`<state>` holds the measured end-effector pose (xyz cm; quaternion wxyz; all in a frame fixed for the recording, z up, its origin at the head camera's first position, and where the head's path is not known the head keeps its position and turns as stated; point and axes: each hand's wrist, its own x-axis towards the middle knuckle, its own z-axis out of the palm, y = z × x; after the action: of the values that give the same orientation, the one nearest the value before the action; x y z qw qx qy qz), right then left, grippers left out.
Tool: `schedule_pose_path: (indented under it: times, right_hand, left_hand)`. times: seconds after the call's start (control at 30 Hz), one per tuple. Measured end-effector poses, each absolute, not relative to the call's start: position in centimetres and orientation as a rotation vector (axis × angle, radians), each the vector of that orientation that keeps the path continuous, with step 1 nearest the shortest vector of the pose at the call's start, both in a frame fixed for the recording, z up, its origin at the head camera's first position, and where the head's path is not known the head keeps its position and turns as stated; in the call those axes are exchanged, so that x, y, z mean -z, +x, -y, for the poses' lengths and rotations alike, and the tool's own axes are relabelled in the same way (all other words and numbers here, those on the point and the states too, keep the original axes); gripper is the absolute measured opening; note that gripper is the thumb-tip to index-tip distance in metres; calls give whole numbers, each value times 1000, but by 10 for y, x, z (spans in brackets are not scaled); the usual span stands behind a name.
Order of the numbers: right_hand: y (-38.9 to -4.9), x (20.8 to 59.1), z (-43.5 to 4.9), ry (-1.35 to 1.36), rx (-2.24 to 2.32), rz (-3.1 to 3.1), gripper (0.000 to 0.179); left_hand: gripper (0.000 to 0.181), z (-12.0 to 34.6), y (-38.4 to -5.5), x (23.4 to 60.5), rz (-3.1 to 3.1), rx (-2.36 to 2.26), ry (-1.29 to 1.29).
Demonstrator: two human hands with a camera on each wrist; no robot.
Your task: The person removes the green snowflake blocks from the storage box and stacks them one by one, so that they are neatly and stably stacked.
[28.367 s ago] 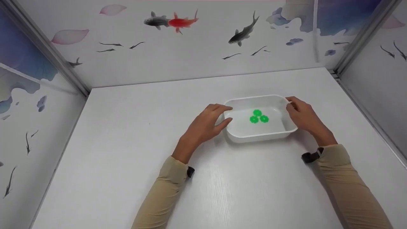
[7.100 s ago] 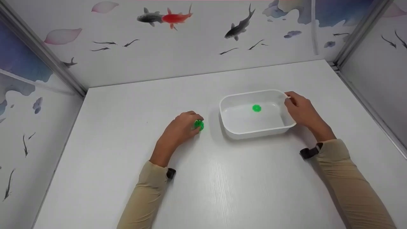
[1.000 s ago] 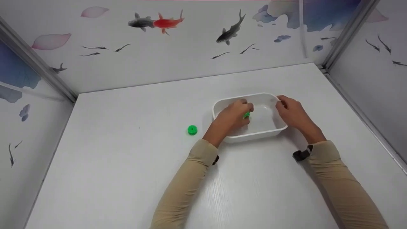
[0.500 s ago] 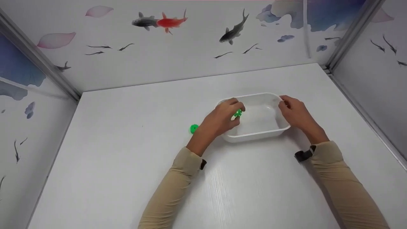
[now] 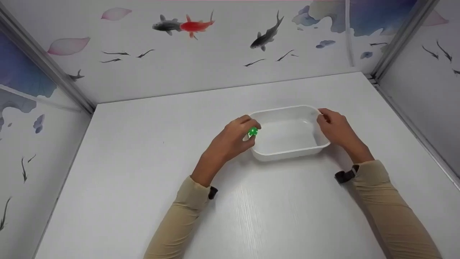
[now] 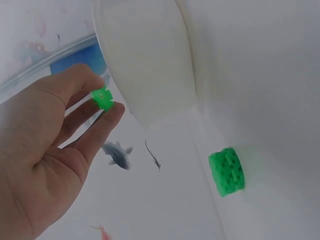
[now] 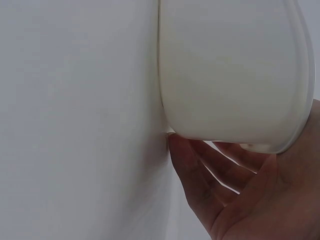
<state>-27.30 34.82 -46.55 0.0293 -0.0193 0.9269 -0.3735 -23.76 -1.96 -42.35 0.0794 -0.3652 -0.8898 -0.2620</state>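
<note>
My left hand (image 5: 230, 138) pinches a green notched plastic disc (image 5: 253, 131) between thumb and fingertips, at the left rim of a white rectangular tray (image 5: 291, 154). In the left wrist view the same disc (image 6: 102, 98) shows edge-on between the fingertips, beside the tray's outer wall (image 6: 145, 55). A short stack of green notched discs (image 6: 226, 171) stands on the table there; the head view hides it behind my left hand. At the tray's right end my right hand (image 5: 337, 129) grips the rim, thumb on top. Its fingers (image 7: 187, 165) touch the outer wall in the right wrist view.
The white table (image 5: 143, 180) carries the tray right of centre. Panels printed with fish and petals, such as the back wall (image 5: 215, 64), enclose it at the back and both sides. A black strap device (image 5: 345, 176) hangs at the right wrist.
Three green discs lay in the tray at first, later one. Over the last second my left hand has lifted that disc leftward to the rim. My right hand keeps holding the tray.
</note>
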Motion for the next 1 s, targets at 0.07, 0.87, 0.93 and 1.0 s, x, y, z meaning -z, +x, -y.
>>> schedule_pose_path:
  times: [0.07, 0.87, 0.93, 1.0]
  right_hand:
    - [-273, 466, -348, -57, 1154, -2858, 62]
    - [-273, 467, -348, -64, 1175, -2872, 58]
    - [-273, 468, -348, -58, 1171, -2876, 58]
    - [-273, 468, -349, -48, 1167, -2875, 59]
  left_hand:
    - [30, 27, -235, 425, 2662, 772, -1093]
    - [30, 86, -236, 439, 2884, 794, -897]
    - [30, 88, -237, 440, 2921, 800, -875]
    - [30, 90, -238, 441, 2954, 802, -851]
